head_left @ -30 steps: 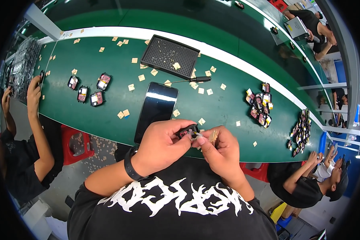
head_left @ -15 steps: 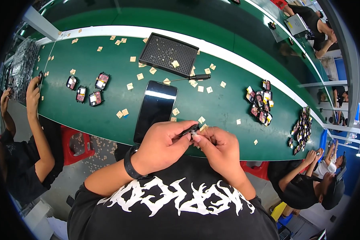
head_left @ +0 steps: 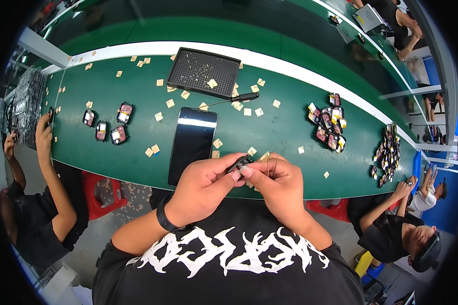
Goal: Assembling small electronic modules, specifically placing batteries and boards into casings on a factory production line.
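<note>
My left hand (head_left: pixel 206 179) is closed round a small black device casing (head_left: pixel 242 161), with the thumb along its near side. My right hand (head_left: pixel 277 179) meets it from the other side, thumb and forefinger pinched together at the casing's edge. Whatever lies between those right fingertips is too small to tell. A tan paper square (head_left: pixel 264 156) shows just beyond the right fingers; I cannot tell whether they touch it. Left of the hands, a black smartphone (head_left: pixel 193 145) lies face up, close to my left knuckles. Fingers hide part of the casing.
A black perforated tray (head_left: pixel 203 71) stands far back, with a screwdriver (head_left: pixel 234 99) before it. Open casings lie left (head_left: pixel 118 134), in a heap right (head_left: pixel 331 124) and in a larger pile (head_left: pixel 387 152) far right. Paper squares (head_left: pixel 159 117) litter the green table (head_left: pixel 269 137). Co-workers sit at both sides.
The whole view has shifted slightly, so table things sit a little further left. Both hands stay together at the casing, which has tilted a little; the right fingertips have moved slightly over it.
</note>
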